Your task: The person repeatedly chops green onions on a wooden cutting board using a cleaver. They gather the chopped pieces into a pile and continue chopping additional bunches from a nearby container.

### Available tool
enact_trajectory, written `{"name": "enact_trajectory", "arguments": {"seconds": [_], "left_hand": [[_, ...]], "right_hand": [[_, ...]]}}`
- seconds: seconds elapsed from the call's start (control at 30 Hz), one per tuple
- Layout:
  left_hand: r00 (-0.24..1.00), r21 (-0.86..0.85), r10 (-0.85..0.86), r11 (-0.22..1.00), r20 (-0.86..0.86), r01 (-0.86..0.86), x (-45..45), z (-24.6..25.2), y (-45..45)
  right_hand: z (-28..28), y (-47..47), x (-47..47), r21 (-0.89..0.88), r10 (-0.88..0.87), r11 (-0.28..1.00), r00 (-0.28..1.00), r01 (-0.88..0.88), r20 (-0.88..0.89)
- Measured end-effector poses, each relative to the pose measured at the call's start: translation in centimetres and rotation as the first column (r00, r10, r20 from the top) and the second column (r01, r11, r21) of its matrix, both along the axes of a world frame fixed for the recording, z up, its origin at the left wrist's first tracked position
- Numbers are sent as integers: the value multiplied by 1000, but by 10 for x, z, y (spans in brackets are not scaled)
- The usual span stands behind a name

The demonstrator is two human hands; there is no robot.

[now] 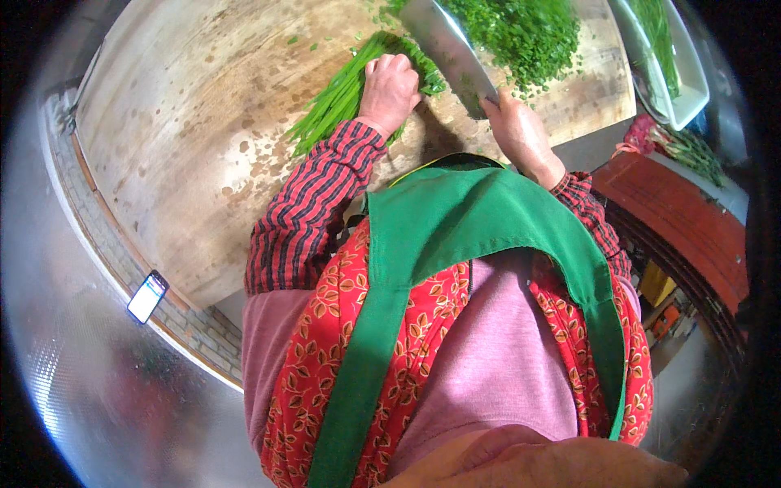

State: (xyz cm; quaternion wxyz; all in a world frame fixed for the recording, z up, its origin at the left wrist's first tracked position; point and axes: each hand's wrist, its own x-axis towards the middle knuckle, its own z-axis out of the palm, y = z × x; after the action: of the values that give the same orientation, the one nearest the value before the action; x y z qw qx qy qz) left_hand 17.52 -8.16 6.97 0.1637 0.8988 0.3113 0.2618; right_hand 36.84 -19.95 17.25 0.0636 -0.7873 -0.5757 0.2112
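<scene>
Under my left hand point(390, 91), a bunch of long green chives point(332, 97) is pressed against the wooden cutting board point(183, 152). The stalks fan out toward the lower left, and their cut ends lie to the right of my knuckles. My right hand point(518, 131) grips a cleaver point(448, 52) by its handle, which is mostly hidden by the fingers. The broad blade slants up and to the left, apart from my left hand. Beyond the blade, a heap of finely chopped chives point(531, 36) spreads over the board's far right part.
A white plastic tub point(692, 100) with long green stalks stands past the board's right edge. Below it, a bundle with a pinkish-red part point(640, 133) lies near a reddish-brown cabinet top point(677, 213). A lit phone point(148, 297) rests at the left, beside a brick-patterned edge point(216, 329).
</scene>
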Motion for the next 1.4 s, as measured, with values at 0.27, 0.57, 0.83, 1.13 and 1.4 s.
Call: {"name": "enact_trajectory", "arguments": {"seconds": [0.27,0.57,0.83,1.13,1.4], "left_hand": [[996,-184,-11,983,87,27,-6,-5,11],[990,-140,-35,989,138,54,-1,-11,12],[988,-176,-30,983,150,57,-6,-9,10],[985,-158,-2,987,175,30,-1,-7,8],[983,-163,27,987,181,3,-17,23,2]], "right_hand": [[-52,37,-30,22,70,997,998,-70,2],[-12,8,-7,-8,66,998,996,-66,-60],[-39,27,-30,40,-143,987,971,154,-191],[-54,32,-39,82,-6,997,992,17,-123],[-64,28,-11,130,-133,974,934,184,-331]]}}
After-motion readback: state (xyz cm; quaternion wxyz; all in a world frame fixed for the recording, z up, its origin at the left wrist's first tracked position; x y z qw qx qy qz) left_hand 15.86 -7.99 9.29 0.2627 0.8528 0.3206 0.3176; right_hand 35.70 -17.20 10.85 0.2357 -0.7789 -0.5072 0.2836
